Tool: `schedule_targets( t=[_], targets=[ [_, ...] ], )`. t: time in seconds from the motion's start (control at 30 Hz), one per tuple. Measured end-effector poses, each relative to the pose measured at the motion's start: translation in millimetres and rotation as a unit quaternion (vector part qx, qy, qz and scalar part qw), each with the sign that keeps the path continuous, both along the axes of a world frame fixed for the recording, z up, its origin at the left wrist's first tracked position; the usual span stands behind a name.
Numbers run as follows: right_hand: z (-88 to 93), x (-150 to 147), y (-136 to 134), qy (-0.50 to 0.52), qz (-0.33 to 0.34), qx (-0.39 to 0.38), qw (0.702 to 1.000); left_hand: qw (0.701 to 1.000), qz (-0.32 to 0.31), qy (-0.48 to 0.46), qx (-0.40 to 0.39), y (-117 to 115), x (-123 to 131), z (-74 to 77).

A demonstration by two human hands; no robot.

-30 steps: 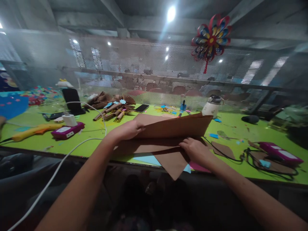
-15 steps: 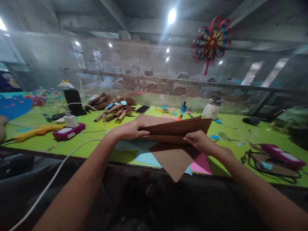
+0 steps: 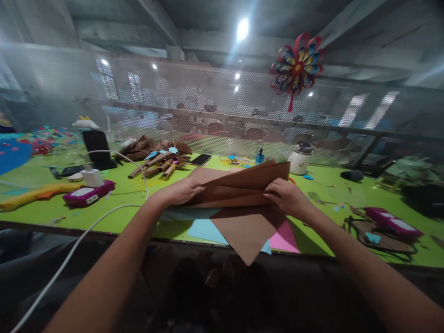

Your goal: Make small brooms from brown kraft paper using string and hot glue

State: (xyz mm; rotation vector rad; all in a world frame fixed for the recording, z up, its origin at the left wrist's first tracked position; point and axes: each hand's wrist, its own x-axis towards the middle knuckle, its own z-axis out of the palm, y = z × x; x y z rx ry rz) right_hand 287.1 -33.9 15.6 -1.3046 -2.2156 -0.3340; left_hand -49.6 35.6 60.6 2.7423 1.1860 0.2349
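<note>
Both hands grip a folded brown paper sheet (image 3: pixel 239 187) above a green table's (image 3: pixel 322 217) near edge: left hand (image 3: pixel 182 190) pinching its left side, right hand (image 3: pixel 286 196) pinching its right.

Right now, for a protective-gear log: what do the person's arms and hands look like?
Both forearms are bare, no sleeves in view. The left hand and right hand wear no gloves; no watch, bracelet or ring shows.

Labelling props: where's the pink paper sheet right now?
Head view, right of centre: the pink paper sheet lies on the green table at its near edge, partly under the brown paper, below the right hand.
</note>
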Motion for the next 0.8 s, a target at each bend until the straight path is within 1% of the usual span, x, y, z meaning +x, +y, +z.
schedule_targets(
  t=[0.07,0.13,0.27,0.33,0.53,0.63,0.7,0.8],
  targets=[
    [-4.7,4.3,-7.7,-0.012,0.016,0.055,0.998,1.000,-0.014,-0.008,0.002,1.4,-0.5,-2.7],
    [-10.5,6.0,-17.8,-0.021,0.022,0.084,0.996,1.000,-0.025,-0.013,-0.002,2.5,-0.5,-4.8],
    [-23.3,3.4,-37.5,-0.025,0.009,0.114,0.993,1.000,0.005,-0.014,-0.010,3.0,-0.4,-6.8],
    [-29.3,0.7,-43.1,-0.032,0.003,0.109,0.994,1.000,0.016,-0.021,-0.010,3.7,-0.8,-7.5],
    [-39.7,-11.7,-45.3,-0.091,-0.007,0.043,0.995,0.999,0.005,-0.041,-0.006,7.3,-2.4,-9.3],
    [-42.7,-18.3,-46.7,-0.092,0.013,0.025,0.995,0.999,0.017,-0.036,-0.001,6.5,-2.5,-8.8],
    [-44.0,-21.0,-50.4,-0.067,0.034,0.032,0.997,0.999,0.025,-0.029,-0.002,5.2,-2.1,-8.1],
    [-43.8,-22.6,-61.0,-0.036,0.058,0.089,0.994,0.999,0.048,-0.021,-0.004,3.0,-0.9,-7.1]
  ],
)
